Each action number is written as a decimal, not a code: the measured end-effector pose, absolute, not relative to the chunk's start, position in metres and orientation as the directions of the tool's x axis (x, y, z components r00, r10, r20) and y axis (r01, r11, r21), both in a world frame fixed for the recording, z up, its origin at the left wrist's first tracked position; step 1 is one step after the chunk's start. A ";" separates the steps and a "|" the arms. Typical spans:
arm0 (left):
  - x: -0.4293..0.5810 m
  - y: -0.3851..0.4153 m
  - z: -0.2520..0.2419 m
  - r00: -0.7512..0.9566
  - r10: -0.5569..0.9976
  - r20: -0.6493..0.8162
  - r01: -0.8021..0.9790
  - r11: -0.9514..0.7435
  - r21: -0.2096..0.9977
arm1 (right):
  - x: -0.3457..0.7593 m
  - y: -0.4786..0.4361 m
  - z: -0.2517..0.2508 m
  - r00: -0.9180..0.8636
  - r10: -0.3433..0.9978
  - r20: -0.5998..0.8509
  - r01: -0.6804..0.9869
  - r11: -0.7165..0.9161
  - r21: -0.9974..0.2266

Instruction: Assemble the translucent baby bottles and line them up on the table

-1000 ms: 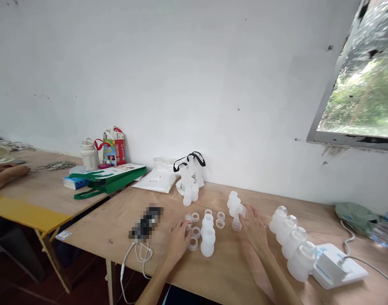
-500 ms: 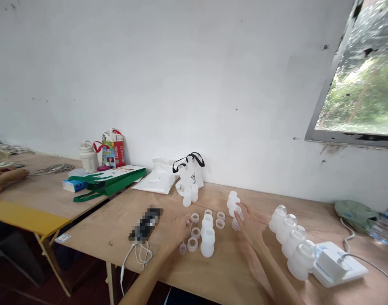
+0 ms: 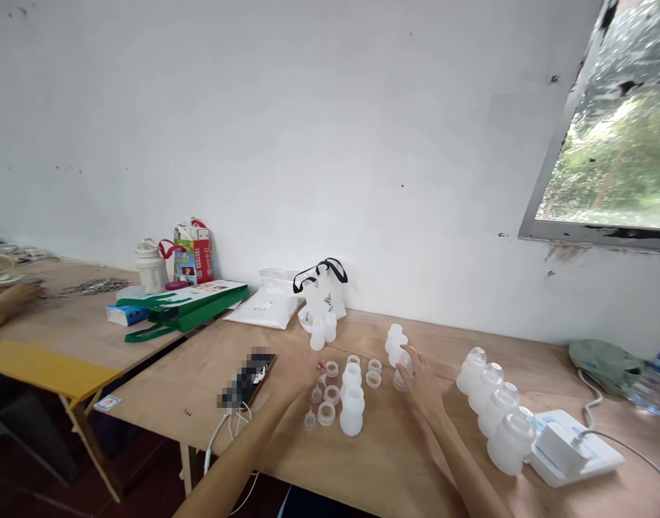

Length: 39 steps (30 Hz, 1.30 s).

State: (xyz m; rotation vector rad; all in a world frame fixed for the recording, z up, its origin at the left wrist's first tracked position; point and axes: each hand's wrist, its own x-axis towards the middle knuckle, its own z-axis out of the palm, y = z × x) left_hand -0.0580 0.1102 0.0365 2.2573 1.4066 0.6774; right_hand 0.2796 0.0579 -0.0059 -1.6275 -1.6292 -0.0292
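Found left hand [image 3: 301, 370] beside clear teat [image 3: 317, 393], right hand [image 3: 422, 383] curved round translucent cap [image 3: 405, 362], could confirm neither grip; judged cap light, slick, best held by sides.

It seems a simple workshop: rows of similar white containers [image 3: 352, 411] and loose rings [image 3: 326, 414] on a wooden table [image 3: 330, 460], a co-worker's hand [image 3: 19, 293] at the next table [image 3: 75, 327].

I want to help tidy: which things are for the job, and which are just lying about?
Probably for the job: white bottles, rings, small clear pieces near the left hand.

Probably just lying about: phone, green bag, white flask.
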 end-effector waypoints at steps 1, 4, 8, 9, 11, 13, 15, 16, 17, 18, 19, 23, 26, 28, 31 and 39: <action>-0.059 0.114 0.037 0.391 0.903 0.179 0.730 -0.423 0.538 | 0.279 0.058 -0.007 0.167 0.823 0.543 0.841 0.169 -0.514; -0.061 0.124 0.039 0.438 0.890 0.125 0.756 -0.440 0.485 | 0.277 0.058 -0.009 0.182 0.816 0.548 0.836 0.164 -0.523; -0.065 0.126 0.040 0.499 0.862 0.090 0.748 -0.480 0.459 | 0.276 0.057 -0.012 0.197 0.810 0.553 0.835 0.156 -0.527; -0.066 0.125 0.040 0.513 0.854 0.085 0.743 -0.491 0.455 | 0.275 0.056 -0.012 0.198 0.808 0.555 0.836 0.157 -0.527; -0.067 0.123 0.041 0.533 0.842 0.081 0.736 -0.509 0.447 | 0.275 0.054 -0.013 0.196 0.804 0.562 0.837 0.161 -0.523; -0.067 0.121 0.041 0.541 0.836 0.093 0.731 -0.522 0.440 | 0.274 0.053 -0.013 0.196 0.797 0.571 0.840 0.164 -0.518; -0.067 0.119 0.042 0.535 0.835 0.128 0.725 -0.531 0.438 | 0.273 0.053 -0.014 0.200 0.791 0.579 0.843 0.163 -0.513; -0.066 0.119 0.042 0.528 0.836 0.150 0.721 -0.534 0.442 | 0.273 0.053 -0.014 0.203 0.787 0.582 0.844 0.161 -0.512; -0.066 0.119 0.041 0.518 0.838 0.172 0.715 -0.535 0.450 | 0.273 0.053 -0.014 0.206 0.784 0.586 0.845 0.160 -0.510; -0.066 0.120 0.039 0.506 0.840 0.193 0.710 -0.533 0.461 | 0.273 0.054 -0.014 0.207 0.781 0.590 0.846 0.160 -0.509; -0.066 0.121 0.037 0.491 0.844 0.214 0.703 -0.529 0.474 | 0.273 0.054 -0.015 0.208 0.777 0.594 0.846 0.162 -0.508; -0.070 0.126 0.025 0.409 0.878 0.248 0.686 -0.475 0.551 | 0.273 0.054 -0.017 0.215 0.762 0.611 0.842 0.173 -0.512; -0.074 0.124 0.017 0.329 0.914 0.238 0.682 -0.404 0.610 | 0.274 0.055 -0.019 0.224 0.751 0.621 0.832 0.185 -0.523; -0.075 0.122 0.014 0.292 0.925 0.244 0.667 -0.380 0.641 | 0.275 0.056 -0.020 0.224 0.747 0.626 0.823 0.198 -0.532; -0.075 0.119 0.010 0.269 0.930 0.250 0.634 -0.367 0.681 | 0.275 0.057 -0.020 0.224 0.735 0.641 0.811 0.224 -0.540; -0.065 0.094 0.011 0.087 0.944 0.318 0.548 -0.312 0.776 | 0.272 0.051 -0.015 0.259 0.631 0.731 0.781 0.309 -0.543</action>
